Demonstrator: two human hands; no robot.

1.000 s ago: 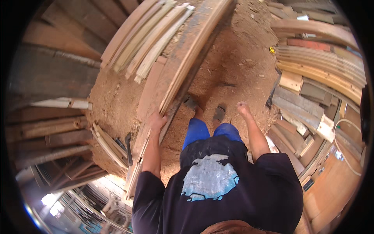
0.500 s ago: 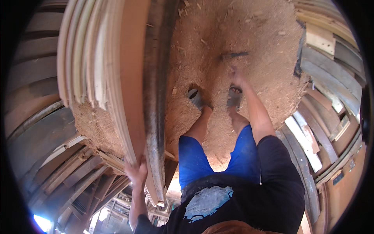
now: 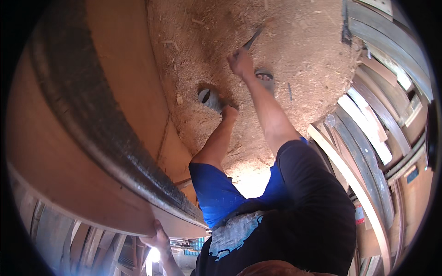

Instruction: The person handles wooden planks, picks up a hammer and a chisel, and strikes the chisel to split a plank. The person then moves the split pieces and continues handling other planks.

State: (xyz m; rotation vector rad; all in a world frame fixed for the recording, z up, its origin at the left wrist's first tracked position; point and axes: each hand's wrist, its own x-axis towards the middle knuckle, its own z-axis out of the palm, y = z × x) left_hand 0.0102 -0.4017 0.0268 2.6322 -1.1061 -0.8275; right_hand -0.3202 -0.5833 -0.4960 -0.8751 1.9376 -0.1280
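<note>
My left hand (image 3: 159, 238) grips the lower edge of a large brown wooden board (image 3: 87, 177) that curves across my left side. A dark, rough strip (image 3: 99, 112) runs along the board. My right hand (image 3: 241, 63) is stretched out low over the sawdust, near my right foot. Its fingers are closed round a thin dark tool (image 3: 252, 40), narrow like a blade, pointing up and away to the right. The tool's exact kind and the part inside my fist cannot be made out.
Sawdust and wood chips cover the ground (image 3: 308, 78) round my sandalled feet. Another brown wooden face (image 3: 126, 60) stands beside the dark strip. Stacked planks (image 3: 368, 138) line the right side, with a pale plank (image 3: 354, 184) leaning there. More timber (image 3: 87, 244) stands at lower left.
The board now fills more of the left side, and the pale layered plank edges are out of view. My right hand has moved left and farther away, with the dark tool at it.
</note>
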